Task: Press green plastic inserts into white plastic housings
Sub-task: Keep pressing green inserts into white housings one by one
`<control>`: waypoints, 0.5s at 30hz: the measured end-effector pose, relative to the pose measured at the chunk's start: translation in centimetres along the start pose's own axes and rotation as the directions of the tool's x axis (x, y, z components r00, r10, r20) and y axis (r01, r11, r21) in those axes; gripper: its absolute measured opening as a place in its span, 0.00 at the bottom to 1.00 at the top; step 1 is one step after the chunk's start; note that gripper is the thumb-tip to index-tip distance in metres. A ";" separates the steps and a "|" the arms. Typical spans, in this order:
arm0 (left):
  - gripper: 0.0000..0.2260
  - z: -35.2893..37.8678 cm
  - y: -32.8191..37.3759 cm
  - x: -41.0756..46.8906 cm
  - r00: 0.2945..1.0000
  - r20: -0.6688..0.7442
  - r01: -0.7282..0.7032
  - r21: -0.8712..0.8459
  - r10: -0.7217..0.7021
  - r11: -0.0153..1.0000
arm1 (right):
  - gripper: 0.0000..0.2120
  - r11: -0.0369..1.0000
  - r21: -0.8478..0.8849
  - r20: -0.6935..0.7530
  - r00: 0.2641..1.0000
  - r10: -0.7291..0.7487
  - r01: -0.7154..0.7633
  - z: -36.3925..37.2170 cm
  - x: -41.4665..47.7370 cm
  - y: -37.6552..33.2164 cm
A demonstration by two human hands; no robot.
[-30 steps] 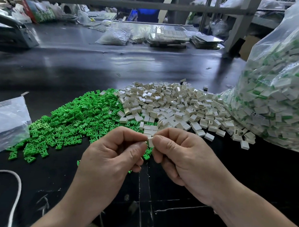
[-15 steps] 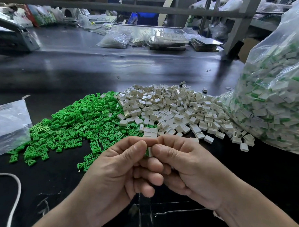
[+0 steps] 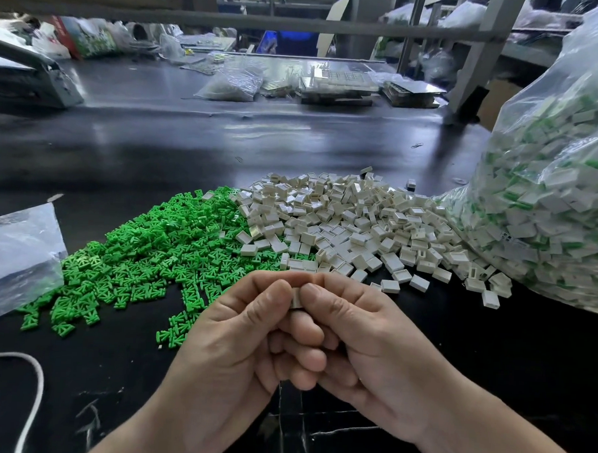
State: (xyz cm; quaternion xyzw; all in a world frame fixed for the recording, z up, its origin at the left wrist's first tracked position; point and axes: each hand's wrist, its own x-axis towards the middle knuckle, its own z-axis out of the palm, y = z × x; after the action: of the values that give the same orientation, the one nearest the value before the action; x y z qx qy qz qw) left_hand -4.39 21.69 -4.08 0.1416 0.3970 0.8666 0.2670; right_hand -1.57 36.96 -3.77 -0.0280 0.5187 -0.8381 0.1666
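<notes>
As seen from the head camera, both hands close together low at centre, above the near part of the dark table (image 3: 524, 373). Pinched between thumb and forefinger of the left hand (image 3: 237, 343) and, from the opposite side, thumb and forefinger of the right hand (image 3: 381, 349): one small white housing (image 3: 296, 298), only a sliver of it showing between the two thumb tips. Remaining fingers of both hands curled and stacked against each other below the piece. Green part inside it or not: cannot tell, covered by the thumbs. Beyond the hands to the left, a wide flat heap of loose green inserts (image 3: 145, 254) on the table. Touching that heap on its right, a pile of white housings (image 3: 359, 225), with a few strays lying on the green. Against the pile's right side, a big clear bag (image 3: 548, 220) stuffed with white pieces showing green. At the left edge, a flat plastic bag (image 3: 15, 255) touching the green heap's rim. Near left corner: a white cord (image 3: 11, 353) curving across the table.
</notes>
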 end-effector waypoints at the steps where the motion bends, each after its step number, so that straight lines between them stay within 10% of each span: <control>1: 0.15 0.0 0.1 0.0 1.000 0.013 0.003 -0.001 -0.003 1.000 | 0.26 1.000 0.006 0.003 1.000 -0.002 0.002 0.0 0.0 0.0; 15: 0.09 0.3 -0.1 -0.1 0.987 -0.112 -0.099 0.159 0.118 0.982 | 0.26 1.000 -0.013 -0.019 1.000 -0.017 0.017 0.5 -0.3 0.1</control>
State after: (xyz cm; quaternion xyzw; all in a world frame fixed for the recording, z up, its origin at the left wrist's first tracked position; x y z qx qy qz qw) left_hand -4.11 21.92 -3.98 0.1303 0.4692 0.8540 0.1832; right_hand -1.13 36.58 -3.61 -0.0255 0.5252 -0.8365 0.1541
